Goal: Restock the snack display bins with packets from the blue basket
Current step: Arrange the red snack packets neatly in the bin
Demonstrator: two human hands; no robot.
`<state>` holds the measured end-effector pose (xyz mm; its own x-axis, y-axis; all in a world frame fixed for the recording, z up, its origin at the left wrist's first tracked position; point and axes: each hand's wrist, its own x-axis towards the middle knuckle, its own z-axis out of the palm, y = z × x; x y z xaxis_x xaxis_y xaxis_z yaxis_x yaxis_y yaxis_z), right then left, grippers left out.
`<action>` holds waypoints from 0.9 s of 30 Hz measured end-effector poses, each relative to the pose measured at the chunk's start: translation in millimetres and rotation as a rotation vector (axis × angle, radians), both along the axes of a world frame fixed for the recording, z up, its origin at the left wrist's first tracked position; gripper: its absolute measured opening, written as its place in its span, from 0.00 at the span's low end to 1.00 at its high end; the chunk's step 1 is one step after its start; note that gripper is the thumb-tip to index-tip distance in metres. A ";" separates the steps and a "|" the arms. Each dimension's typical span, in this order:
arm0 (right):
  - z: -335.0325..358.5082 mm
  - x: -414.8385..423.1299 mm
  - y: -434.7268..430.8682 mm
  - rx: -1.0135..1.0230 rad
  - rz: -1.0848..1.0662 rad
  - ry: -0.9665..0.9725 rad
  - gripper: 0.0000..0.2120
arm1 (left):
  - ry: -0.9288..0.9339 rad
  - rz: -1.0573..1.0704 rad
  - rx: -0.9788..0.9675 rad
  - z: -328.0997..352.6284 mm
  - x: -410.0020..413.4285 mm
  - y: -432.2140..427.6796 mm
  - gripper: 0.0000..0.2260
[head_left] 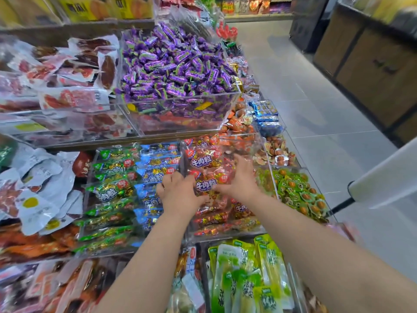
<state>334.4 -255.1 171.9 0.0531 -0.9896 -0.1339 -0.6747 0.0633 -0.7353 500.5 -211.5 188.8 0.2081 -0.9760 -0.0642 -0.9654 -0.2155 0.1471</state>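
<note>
Both my hands are over a clear bin (pixel 269 168) filled with red snack packets. My left hand (pixel 178 194) has its fingers curled and grips the left edge of the top red packet (pixel 204 185). On that packet's right side rests my right hand (pixel 242 180), fingers straight and spread across the red packets, thumb pointing left. The blue basket is not in view.
Bins of blue packets (pixel 155 163) and green packets (pixel 112 170) lie left of the red ones. A clear bin of purple candies (pixel 176 64) stands on the tier above. Long green packets (pixel 248 267) fill the near bin. The tiled aisle (pixel 316 98) runs along the right.
</note>
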 end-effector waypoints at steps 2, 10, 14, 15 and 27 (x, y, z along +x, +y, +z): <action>-13.8 -5.1 9.0 0.165 0.071 -0.063 0.50 | -0.011 -0.055 -0.062 -6.8 0.0 -2.2 0.27; -27.0 13.1 -0.3 0.064 0.132 0.008 0.36 | -0.110 -0.201 0.005 -14.5 1.0 -21.2 0.40; -28.7 8.4 6.3 -0.011 0.118 -0.065 0.42 | -0.054 -0.207 0.006 -5.9 8.3 -32.6 0.36; -29.8 7.0 9.0 -0.051 0.125 -0.074 0.44 | -0.063 -0.205 0.006 -2.6 9.7 -33.1 0.36; -32.8 26.1 -25.0 0.209 0.109 0.049 0.60 | -0.283 -0.213 0.050 -9.5 -4.4 -39.2 0.46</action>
<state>360.5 -280.1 139.1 0.1462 -0.9289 -0.3404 -0.7207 0.1357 -0.6799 496.1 -250.7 179.4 0.0168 -0.9965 -0.0818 -0.9904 -0.0054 -0.1379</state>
